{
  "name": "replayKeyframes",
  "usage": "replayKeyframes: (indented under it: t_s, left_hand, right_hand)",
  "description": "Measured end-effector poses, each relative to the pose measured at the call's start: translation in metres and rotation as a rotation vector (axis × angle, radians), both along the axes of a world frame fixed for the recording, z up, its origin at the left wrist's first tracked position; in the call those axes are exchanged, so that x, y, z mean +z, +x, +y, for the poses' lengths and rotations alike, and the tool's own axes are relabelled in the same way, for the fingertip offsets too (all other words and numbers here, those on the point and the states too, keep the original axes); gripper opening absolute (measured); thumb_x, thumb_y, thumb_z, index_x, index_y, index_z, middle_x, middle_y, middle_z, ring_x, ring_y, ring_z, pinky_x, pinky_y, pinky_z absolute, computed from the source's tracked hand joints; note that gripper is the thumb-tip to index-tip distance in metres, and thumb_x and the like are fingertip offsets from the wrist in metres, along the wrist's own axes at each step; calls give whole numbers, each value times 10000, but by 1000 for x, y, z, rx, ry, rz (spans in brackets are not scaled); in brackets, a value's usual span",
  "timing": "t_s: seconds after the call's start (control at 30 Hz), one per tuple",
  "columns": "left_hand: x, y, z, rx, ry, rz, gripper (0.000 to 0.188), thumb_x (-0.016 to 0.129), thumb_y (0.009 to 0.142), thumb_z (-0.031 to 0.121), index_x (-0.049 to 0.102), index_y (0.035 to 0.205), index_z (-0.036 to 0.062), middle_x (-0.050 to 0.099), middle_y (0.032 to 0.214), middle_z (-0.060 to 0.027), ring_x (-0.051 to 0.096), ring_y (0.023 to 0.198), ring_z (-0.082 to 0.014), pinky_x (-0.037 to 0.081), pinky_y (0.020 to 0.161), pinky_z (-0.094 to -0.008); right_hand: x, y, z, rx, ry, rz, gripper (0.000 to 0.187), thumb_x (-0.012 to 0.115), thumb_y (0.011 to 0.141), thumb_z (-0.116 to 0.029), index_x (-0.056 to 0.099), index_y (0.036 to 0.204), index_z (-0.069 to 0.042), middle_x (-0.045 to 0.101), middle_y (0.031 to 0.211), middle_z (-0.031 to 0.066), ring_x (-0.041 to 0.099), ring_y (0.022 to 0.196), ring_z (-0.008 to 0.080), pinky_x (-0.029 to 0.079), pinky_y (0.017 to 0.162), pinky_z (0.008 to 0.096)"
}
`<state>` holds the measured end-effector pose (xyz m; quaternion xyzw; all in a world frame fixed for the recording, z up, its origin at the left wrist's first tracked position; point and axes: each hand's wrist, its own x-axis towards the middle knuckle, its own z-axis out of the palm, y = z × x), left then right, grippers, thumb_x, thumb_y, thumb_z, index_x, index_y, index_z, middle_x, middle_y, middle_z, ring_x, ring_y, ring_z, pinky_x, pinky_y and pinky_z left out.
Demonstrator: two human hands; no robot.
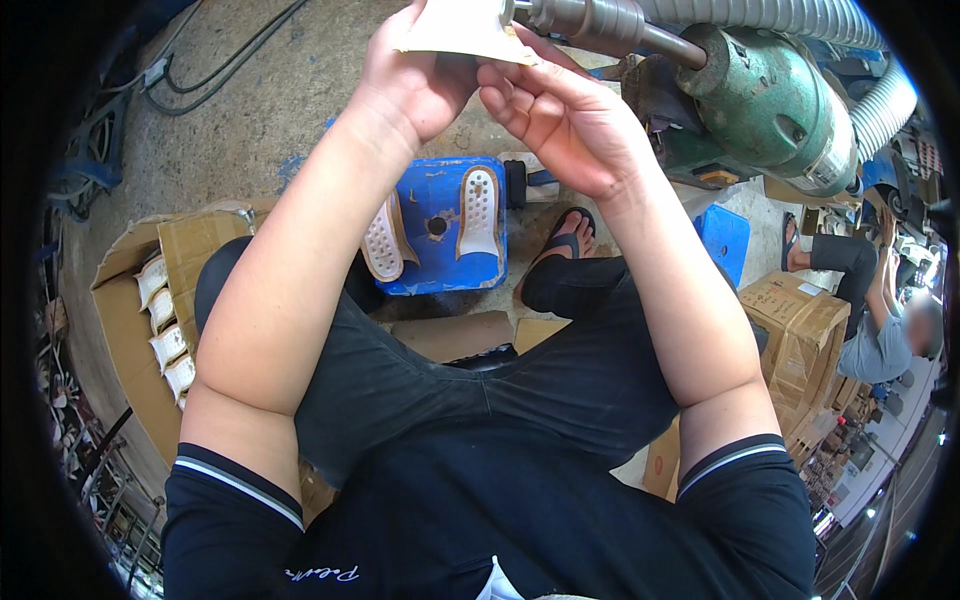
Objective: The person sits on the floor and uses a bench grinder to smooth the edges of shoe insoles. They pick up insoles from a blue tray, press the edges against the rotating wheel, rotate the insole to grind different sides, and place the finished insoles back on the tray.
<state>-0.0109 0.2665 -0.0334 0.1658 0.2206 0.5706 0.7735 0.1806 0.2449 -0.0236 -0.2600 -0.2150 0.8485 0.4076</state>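
At the top of the head view, my left hand (405, 85) is closed round a cream-white curved piece (455, 32). My right hand (570, 120) pinches the lower right edge of that piece, its other fingers curled. The piece meets the tip of a dark spindle (600, 22), which juts from a green motor housing (765, 110). The picture's upper edge cuts off the far part of the piece. Below my hands, two white perforated curved pieces (481, 205) with brown edges lie on a blue stool (437, 262).
A carton (130, 330) at left holds several white pieces (168, 345). Grey ribbed hoses (770, 12) run behind the motor. Stacked cardboard boxes (800, 320) and a second blue stool (722, 240) stand at right, near another person (875, 345). Cables (225, 75) lie on the floor.
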Motion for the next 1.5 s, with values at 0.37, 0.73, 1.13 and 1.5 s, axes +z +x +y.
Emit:
replayKeyframes:
  t_s: [0.37, 0.73, 1.13, 1.5]
  left_hand:
    - [0, -1, 16, 2, 17, 41, 371, 444, 1096, 325, 657, 1050, 25, 730, 967, -159, 727, 844, -299, 622, 742, -382]
    - [-11, -5, 38, 65, -56, -50, 384, 369, 1130, 353, 635, 1019, 99, 695, 952, -92, 690, 862, -269, 595, 767, -402]
    - [-17, -9, 50, 86, -67, -25, 400, 355, 1142, 349, 625, 982, 100, 670, 913, -77, 668, 848, -261, 578, 760, -410]
    - [-46, -19, 38, -16, -4, -165, 430, 509, 1079, 459, 679, 1114, 66, 742, 1013, -102, 716, 970, -311, 589, 884, -492]
  right_hand:
    - [-9, -10, 14, -19, -21, 94, 299, 614, 1053, -79, 609, 1344, -9, 687, 1227, 131, 678, 1176, 266, 569, 1060, 408]
    - [-16, -22, 25, -73, -115, 45, 211, 618, 1051, -58, 636, 1260, -41, 702, 1189, 101, 692, 1132, 253, 580, 1035, 410]
    - [-26, -30, 33, -95, -24, 93, 185, 712, 1013, -110, 660, 1168, -23, 681, 1129, 121, 691, 1106, 288, 605, 1031, 439]
    - [-13, -16, 16, -73, -182, 85, 351, 625, 1034, -35, 577, 1376, 28, 664, 1149, 164, 681, 1118, 308, 590, 1054, 431]
